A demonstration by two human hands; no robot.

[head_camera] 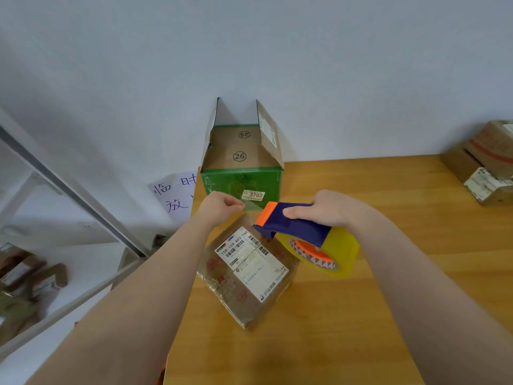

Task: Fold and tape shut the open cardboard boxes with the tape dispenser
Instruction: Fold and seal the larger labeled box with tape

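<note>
Above a wooden counter point(361, 315), the right hand point(330, 209) grips a blue-and-orange tape dispenser point(294, 226) while the left hand point(219, 208) pinches the end of its clear tape strip point(252, 204). Beneath them lies a closed, labelled brown box point(249, 276). A green box point(241, 184) stands open at the far edge, with more parcels point(485, 162) at far right.

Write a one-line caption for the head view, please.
Left hand pinches the tape end, right hand grips the tape dispenser over a labelled box; open green box behind.
</note>
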